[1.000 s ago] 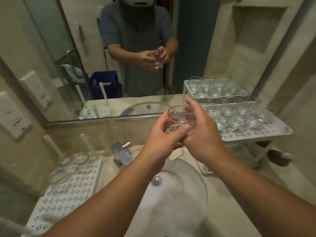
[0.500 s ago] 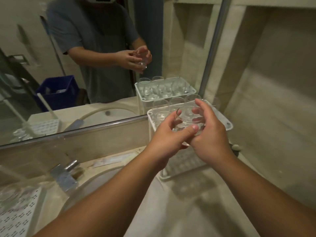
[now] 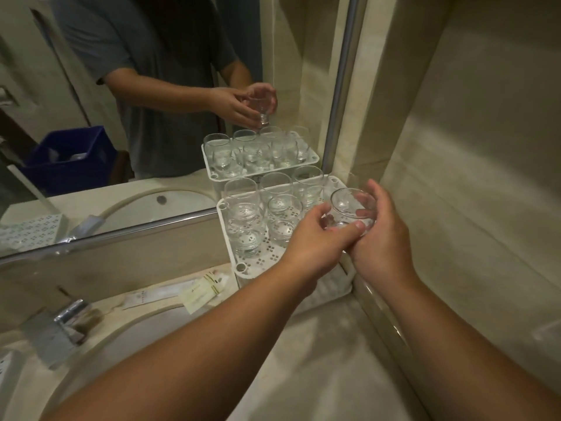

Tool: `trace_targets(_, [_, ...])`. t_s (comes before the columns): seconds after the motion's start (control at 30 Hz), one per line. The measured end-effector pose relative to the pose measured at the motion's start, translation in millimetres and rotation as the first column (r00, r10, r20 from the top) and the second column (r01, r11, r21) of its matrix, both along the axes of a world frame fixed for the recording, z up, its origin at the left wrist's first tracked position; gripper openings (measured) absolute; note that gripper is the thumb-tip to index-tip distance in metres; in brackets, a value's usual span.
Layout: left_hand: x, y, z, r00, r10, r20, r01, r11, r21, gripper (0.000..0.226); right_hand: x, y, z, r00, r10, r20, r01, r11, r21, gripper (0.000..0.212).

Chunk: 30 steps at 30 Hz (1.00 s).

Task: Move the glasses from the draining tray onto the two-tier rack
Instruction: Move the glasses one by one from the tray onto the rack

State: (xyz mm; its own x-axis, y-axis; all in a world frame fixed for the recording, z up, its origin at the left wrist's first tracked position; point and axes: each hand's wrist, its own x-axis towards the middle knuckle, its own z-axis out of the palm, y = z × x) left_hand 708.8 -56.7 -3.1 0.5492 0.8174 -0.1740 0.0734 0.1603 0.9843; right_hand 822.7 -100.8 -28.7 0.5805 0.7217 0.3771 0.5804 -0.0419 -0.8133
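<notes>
A clear drinking glass [image 3: 349,209] is held upright between both hands, above the right part of the white two-tier rack [image 3: 239,268]. My left hand [image 3: 315,241] grips its near left side, thumb on the lower wall. My right hand [image 3: 382,235] curls round its right side and base. Several clear glasses [image 3: 243,205] stand upright on the rack's perforated top tier, filling its left and back. The lower tier is mostly hidden under my hands. The draining tray is out of view except as a reflection in the mirror at the left.
A wall mirror [image 3: 151,86] stands right behind the rack and a tiled wall [image 3: 470,147] close on its right. A round basin [image 3: 170,344] and chrome tap [image 3: 73,320] lie at lower left, with paper sachets [image 3: 200,293] on the counter beside the rack.
My view has swung right from the basin to the rack. Both hands have carried the glass rightward and lower, over the rack's right side.
</notes>
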Motion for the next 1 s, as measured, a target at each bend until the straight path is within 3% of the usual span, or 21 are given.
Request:
trace_targets(0.37, [35,-4,-11,0.970,0.213,-0.116,-0.201,0.974,0.105,0.077,19,13,-13,0.996,-0.082,0.023,0.081,0.996,0.032,0.093])
trace_targets(0.53, [42,1,-18,0.975,0.197,-0.101,-0.190,0.979,0.073,0.050,32,19,-20,0.991,-0.135,0.013,0.134,0.990,0.039,0.089])
trace_targets(1.0, [55,9,-32,0.976,0.178,-0.124,-0.175,0.984,0.036,0.054,50,43,-41,0.986,-0.159,0.050,0.160,0.987,-0.021,0.087])
